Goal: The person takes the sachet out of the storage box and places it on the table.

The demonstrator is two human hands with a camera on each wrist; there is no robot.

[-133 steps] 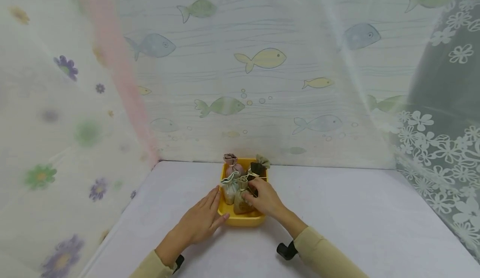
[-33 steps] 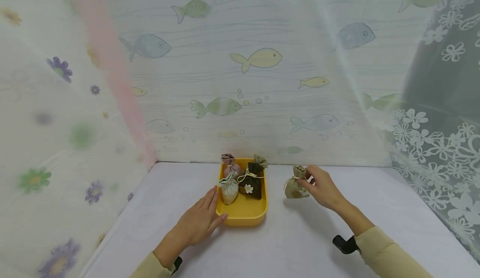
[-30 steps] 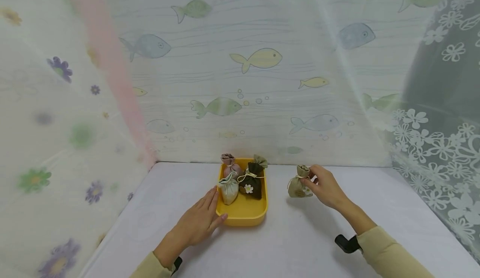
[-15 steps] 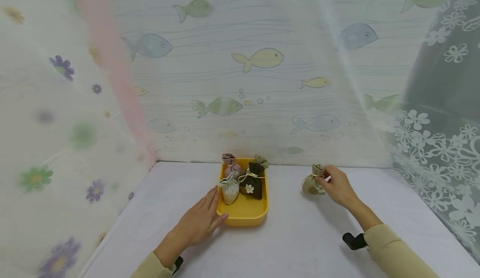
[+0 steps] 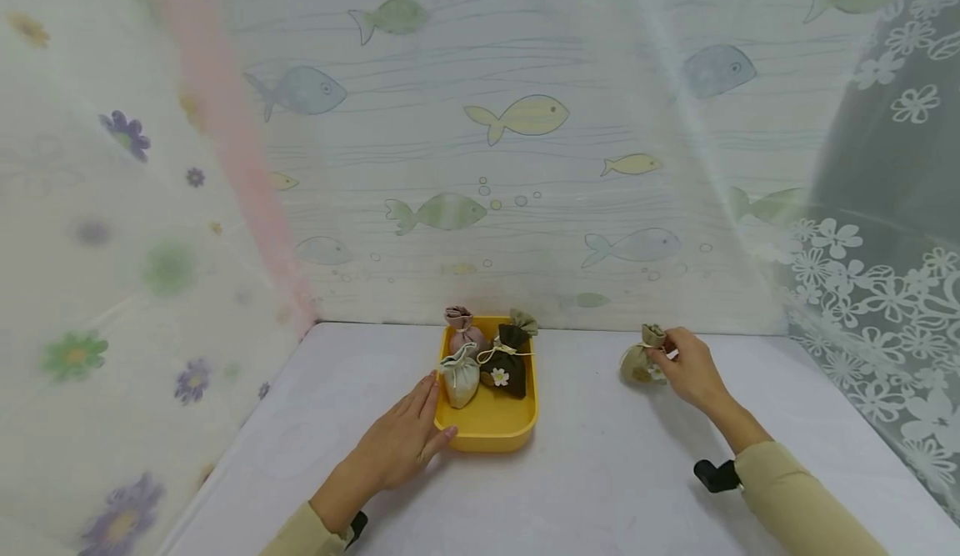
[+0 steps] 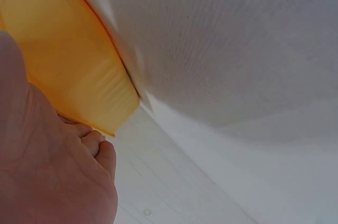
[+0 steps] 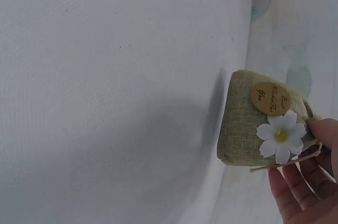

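Observation:
My right hand [image 5: 693, 368] pinches the gathered neck of a small olive-green drawstring sachet [image 5: 637, 366], right of the yellow tray [image 5: 491, 443]. In the right wrist view this sachet [image 7: 240, 123] shows a white daisy and a round tan tag, and its shadow falls on the cloth close by. With fingers straight, my left hand [image 5: 397, 439] lies along the tray's left side, thumb at the front corner. Inside the tray stand a pink sachet [image 5: 468, 341] at the back left, a pale sachet [image 5: 461, 385] before it, and a dark sachet [image 5: 512, 385] with a daisy on the right.
A white cloth [image 5: 585, 473] covers the table. Behind it hangs a fish-print curtain [image 5: 517, 206], with a flower-print curtain [image 5: 135, 289] on the left and a lace-edged sheer one [image 5: 885, 314] on the right.
The right hand has taken the olive-green sachet out of the tray and carried it right, moving a little further right and back in the last second. The left hand has stayed against the tray.

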